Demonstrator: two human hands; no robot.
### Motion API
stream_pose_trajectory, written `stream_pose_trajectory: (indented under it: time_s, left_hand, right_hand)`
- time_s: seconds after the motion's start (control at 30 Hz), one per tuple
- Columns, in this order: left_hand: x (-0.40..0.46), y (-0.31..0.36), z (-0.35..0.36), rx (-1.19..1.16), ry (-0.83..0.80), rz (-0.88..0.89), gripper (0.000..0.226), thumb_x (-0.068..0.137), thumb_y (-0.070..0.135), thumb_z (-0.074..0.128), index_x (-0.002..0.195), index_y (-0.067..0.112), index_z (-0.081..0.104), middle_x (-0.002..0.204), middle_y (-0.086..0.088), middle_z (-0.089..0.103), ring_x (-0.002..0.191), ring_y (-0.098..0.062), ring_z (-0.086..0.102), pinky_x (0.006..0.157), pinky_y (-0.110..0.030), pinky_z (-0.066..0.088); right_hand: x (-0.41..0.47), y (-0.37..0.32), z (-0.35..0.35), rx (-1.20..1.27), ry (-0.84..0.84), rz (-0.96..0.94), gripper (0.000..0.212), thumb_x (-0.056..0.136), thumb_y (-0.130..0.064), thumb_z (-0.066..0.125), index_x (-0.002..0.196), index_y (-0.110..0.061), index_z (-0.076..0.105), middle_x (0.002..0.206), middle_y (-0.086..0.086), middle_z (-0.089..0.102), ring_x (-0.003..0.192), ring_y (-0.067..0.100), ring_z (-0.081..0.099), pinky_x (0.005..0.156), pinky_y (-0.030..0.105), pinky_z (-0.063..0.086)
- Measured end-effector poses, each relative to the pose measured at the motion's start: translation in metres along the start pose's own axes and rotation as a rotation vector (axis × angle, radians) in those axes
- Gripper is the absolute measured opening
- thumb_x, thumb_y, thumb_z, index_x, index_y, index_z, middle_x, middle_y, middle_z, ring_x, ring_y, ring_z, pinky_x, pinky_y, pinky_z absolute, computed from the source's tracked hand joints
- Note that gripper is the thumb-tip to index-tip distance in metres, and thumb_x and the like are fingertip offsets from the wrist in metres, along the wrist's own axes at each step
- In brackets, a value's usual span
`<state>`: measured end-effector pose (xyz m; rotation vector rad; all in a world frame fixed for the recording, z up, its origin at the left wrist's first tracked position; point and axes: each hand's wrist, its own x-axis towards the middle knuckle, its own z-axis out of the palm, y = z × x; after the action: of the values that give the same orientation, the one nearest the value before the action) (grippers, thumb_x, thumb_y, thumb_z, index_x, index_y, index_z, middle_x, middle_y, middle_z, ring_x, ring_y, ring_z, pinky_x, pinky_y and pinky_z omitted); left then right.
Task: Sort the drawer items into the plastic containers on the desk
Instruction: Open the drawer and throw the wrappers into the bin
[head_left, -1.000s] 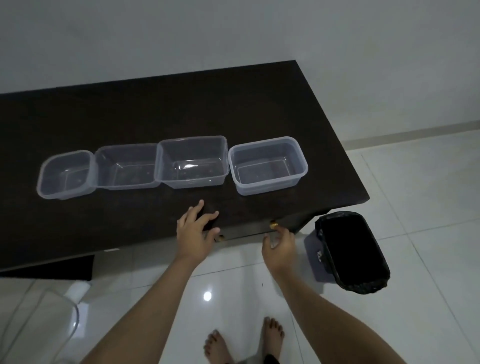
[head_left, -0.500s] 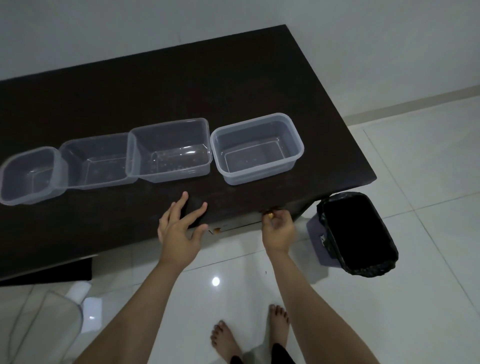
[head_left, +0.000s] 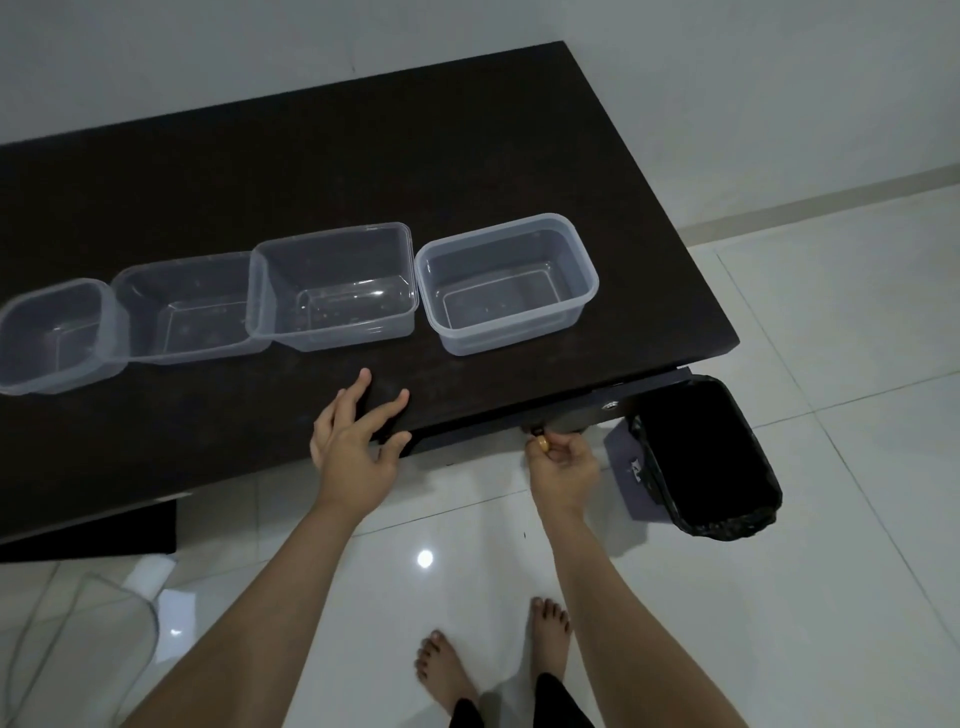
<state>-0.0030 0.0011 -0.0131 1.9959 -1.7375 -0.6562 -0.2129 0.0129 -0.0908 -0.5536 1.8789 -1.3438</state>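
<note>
Dark wood makes up the drawer (head_left: 576, 415), set under the desk's (head_left: 363, 156) front edge right of centre in the frame, its front barely proud of the desk and its contents hidden. The right hand (head_left: 563, 467) has its fingers curled tight round a small handle (head_left: 537, 430) there, the only sensible place to grip; a stiff, rigid box like this probably wants a straight, level pull. The left hand (head_left: 358, 447) lies spread wide, fingers splayed on the desk edge, holding nothing. Across the middle stand four clear plastic containers (head_left: 506, 283), all empty, light and likely to skid if nudged. A black bin (head_left: 701, 452) sits lower right.
</note>
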Motion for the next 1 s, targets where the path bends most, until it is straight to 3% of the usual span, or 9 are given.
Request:
stream_pose_trajectory:
  time_s: [0.13,0.23,0.4,0.47,0.63,0.77,0.83,0.9,1.0]
  left_hand:
    - [0.001,-0.001,0.0,-0.004,-0.004,0.005,0.044,0.083,0.027,0.068,0.121,0.046,0.056,0.154,0.015,0.026,0.142,-0.022,0.017,0.112,-0.046,0.016]
    - [0.0,0.0,-0.001,0.002,-0.011,0.006,0.043,0.084,0.028,0.068,0.121,0.046,0.055,0.154,0.015,0.025,0.143,-0.022,0.015,0.113,-0.045,0.014]
    - [-0.001,0.001,0.001,0.021,-0.004,0.006,0.041,0.086,0.033,0.064,0.124,0.045,0.054,0.156,0.012,0.023,0.145,-0.021,0.013,0.115,-0.048,0.012]
    - [-0.006,0.006,0.006,0.035,0.015,-0.006,0.042,0.088,0.037,0.061,0.129,0.042,0.052,0.158,0.008,0.019,0.146,-0.021,0.011,0.116,-0.05,0.008]
    - [-0.056,0.02,0.035,0.025,0.043,-0.085,0.074,0.085,0.051,0.058,0.148,0.031,0.024,0.16,-0.005,-0.01,0.147,-0.029,-0.007,0.113,-0.056,0.0]
    - [-0.087,0.019,0.052,-0.063,-0.036,-0.196,0.088,0.081,0.06,0.056,0.15,0.024,0.015,0.158,-0.006,-0.02,0.146,-0.03,-0.007,0.116,-0.047,0.009]
    - [-0.091,0.022,0.052,-0.183,-0.078,-0.269,0.087,0.083,0.052,0.061,0.15,0.021,0.015,0.16,-0.007,-0.005,0.148,-0.026,0.005,0.117,-0.042,0.024]
    - [-0.094,0.025,0.049,-0.207,-0.092,-0.275,0.084,0.084,0.047,0.062,0.149,0.018,0.018,0.159,-0.005,0.009,0.145,-0.022,0.02,0.109,-0.027,0.033]
    - [-0.105,0.03,0.046,-0.188,-0.097,-0.288,0.081,0.084,0.043,0.064,0.148,0.014,0.025,0.157,-0.003,0.016,0.139,-0.017,0.032,0.094,-0.014,0.031]
  right_hand:
    - [0.001,0.002,-0.005,-0.026,-0.018,-0.006,0.03,0.073,0.0,0.072,0.065,-0.024,0.056,0.063,0.002,0.06,0.056,0.006,0.057,0.056,0.006,0.046]
    - [-0.001,0.003,-0.01,-0.052,-0.029,-0.004,0.028,0.072,0.0,0.074,0.064,-0.021,0.057,0.06,-0.001,0.061,0.053,0.0,0.056,0.057,0.006,0.045]
    - [-0.019,0.013,-0.033,-0.074,0.004,0.023,0.03,0.07,0.0,0.075,0.061,-0.02,0.055,0.056,-0.003,0.058,0.052,0.003,0.054,0.061,0.014,0.047]
    - [-0.027,0.02,-0.045,-0.087,0.0,0.045,0.028,0.07,-0.001,0.074,0.061,-0.019,0.055,0.057,0.001,0.056,0.055,0.011,0.054,0.062,0.021,0.047]
    - [-0.034,0.029,-0.066,-0.158,-0.052,0.056,0.024,0.072,-0.005,0.074,0.065,-0.022,0.058,0.066,0.011,0.065,0.063,0.02,0.061,0.067,0.028,0.05]
    - [-0.034,0.024,-0.069,-0.164,-0.096,0.089,0.026,0.072,-0.007,0.076,0.067,-0.025,0.058,0.068,0.005,0.068,0.067,0.02,0.065,0.069,0.027,0.052]
    - [-0.035,0.023,-0.071,-0.157,-0.101,0.108,0.025,0.072,-0.007,0.077,0.067,-0.025,0.059,0.068,0.002,0.068,0.067,0.018,0.065,0.072,0.031,0.054]
    - [-0.038,0.026,-0.075,-0.129,-0.103,0.133,0.024,0.071,-0.005,0.077,0.068,-0.023,0.062,0.07,0.003,0.069,0.067,0.018,0.066,0.073,0.032,0.055]
    - [-0.043,0.031,-0.084,-0.097,-0.095,0.182,0.023,0.071,-0.003,0.076,0.069,-0.022,0.063,0.071,0.005,0.07,0.068,0.019,0.067,0.075,0.033,0.056]
